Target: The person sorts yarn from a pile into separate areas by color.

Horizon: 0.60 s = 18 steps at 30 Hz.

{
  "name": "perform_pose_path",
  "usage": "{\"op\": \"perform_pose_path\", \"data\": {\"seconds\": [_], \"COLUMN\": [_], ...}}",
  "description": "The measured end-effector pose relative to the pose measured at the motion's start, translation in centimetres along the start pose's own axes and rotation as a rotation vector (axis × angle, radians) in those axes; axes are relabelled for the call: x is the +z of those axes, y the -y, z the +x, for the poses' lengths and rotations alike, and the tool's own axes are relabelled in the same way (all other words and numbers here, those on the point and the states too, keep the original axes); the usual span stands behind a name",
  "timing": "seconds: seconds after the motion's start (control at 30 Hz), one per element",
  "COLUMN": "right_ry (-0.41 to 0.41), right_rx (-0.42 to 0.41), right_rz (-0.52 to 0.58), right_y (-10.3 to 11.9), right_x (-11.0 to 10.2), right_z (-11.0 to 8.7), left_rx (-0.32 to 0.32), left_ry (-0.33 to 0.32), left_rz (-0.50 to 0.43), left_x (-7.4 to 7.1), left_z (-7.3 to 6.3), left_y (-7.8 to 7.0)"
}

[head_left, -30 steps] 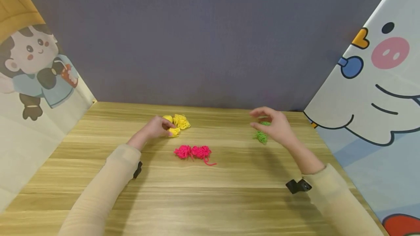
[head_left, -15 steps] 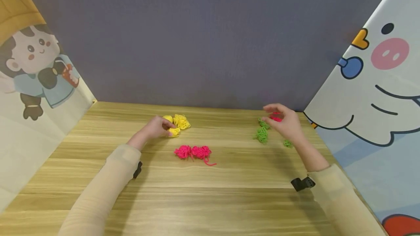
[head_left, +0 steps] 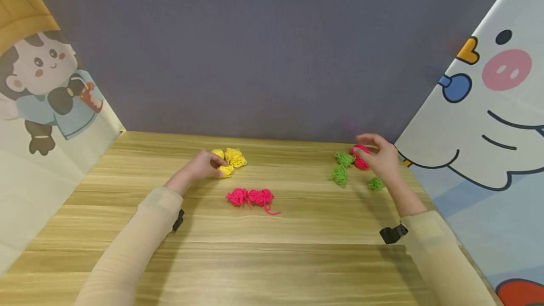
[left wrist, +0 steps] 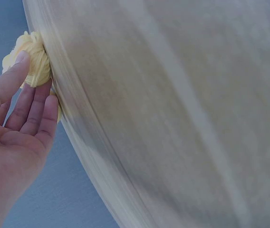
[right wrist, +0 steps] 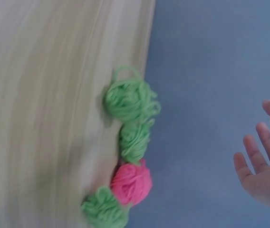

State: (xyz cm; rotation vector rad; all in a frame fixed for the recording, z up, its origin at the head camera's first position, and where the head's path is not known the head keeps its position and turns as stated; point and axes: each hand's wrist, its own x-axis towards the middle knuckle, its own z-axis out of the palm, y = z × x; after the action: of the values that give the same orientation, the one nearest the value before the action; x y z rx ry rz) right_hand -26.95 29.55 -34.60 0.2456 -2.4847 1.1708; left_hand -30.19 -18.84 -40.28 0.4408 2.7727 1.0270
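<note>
My left hand (head_left: 199, 164) is at a small yellow yarn ball (head_left: 226, 171), pinching it between thumb and fingers. The left wrist view has the thumb over that yellow wool and the other fingers bent below it. Two more yellow yarn balls, a smooth one (head_left: 217, 153) and a looser one (head_left: 235, 157), lie right behind. On the right, my right hand (head_left: 384, 158) hovers with parted fingers and nothing in them, overlapping a red-pink yarn ball (head_left: 360, 158). The right wrist view puts this hand (right wrist: 265, 166) apart from the wool. Three green yarn balls (head_left: 339, 175) lie around the red-pink one.
Two pink yarn balls (head_left: 250, 197) with a loose tail sit mid-table between the hands. A grey panel (head_left: 263, 60) rises behind the wooden tabletop (head_left: 272, 259). Cartoon-printed panels stand at the left (head_left: 25, 178) and right (head_left: 480, 211).
My right hand has moved right, away from over the green yarn balls, uncovering them and the red-pink one. My left hand has stayed at the yellow yarn ball.
</note>
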Motion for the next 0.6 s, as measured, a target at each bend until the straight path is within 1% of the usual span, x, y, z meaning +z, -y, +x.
{"op": "perform_pose_path", "data": {"seconds": [0.17, 0.23, 0.37, 0.47, 0.6], "right_ry": [-0.044, -0.060, -0.074, -0.062, -0.047], "right_rx": [-0.028, -0.032, 0.011, 0.049, 0.079], "right_rz": [0.011, 0.012, 0.008, -0.006, -0.010], "right_y": [-1.7, -2.4, -3.8, -4.8, -6.0], "right_x": [0.0, 0.0, 0.1, 0.1, 0.3], "right_z": [0.4, 0.5, 0.7, 0.8, 1.0], "left_rx": [-0.009, -0.003, -0.006, 0.004, 0.011], "left_ry": [0.008, 0.007, 0.004, 0.008, 0.007], "left_rz": [-0.009, -0.003, 0.002, 0.009, 0.015], "left_x": [0.0, 0.0, 0.0, -0.1, -0.2], "left_z": [0.1, 0.2, 0.2, 0.1, -0.1], "left_y": [-0.2, -0.1, -0.1, -0.1, -0.2]}}
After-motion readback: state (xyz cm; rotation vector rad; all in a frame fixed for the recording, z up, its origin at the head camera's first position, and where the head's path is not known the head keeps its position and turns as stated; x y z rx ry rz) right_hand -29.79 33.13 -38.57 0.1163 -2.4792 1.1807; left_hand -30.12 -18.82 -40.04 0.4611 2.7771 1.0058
